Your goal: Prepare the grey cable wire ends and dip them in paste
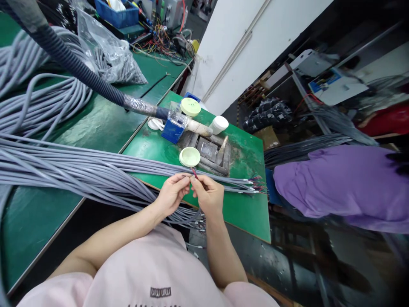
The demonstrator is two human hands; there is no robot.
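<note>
My left hand [174, 192] and my right hand [209, 194] meet fingertip to fingertip above the front of the green board. Thin red and dark wires [194, 172] stick out from the pinched fingers of my right hand. The left thumb and forefinger are pressed together beside them; what lies between is too small to make out. Just beyond the fingertips stands a small round pale-yellow dish [189, 157]. Grey cables [128, 160] run beneath and behind my hands, their stripped ends [257, 184] showing coloured wires on the right.
Behind the dish is a sooty metal tray with a square block [207, 148]. A ribbed hose [92, 79] reaches over a blue box [172, 130]. A white tub [220, 124] and a yellow lid [191, 106] stand farther back. A person in purple [338, 185] is on the right.
</note>
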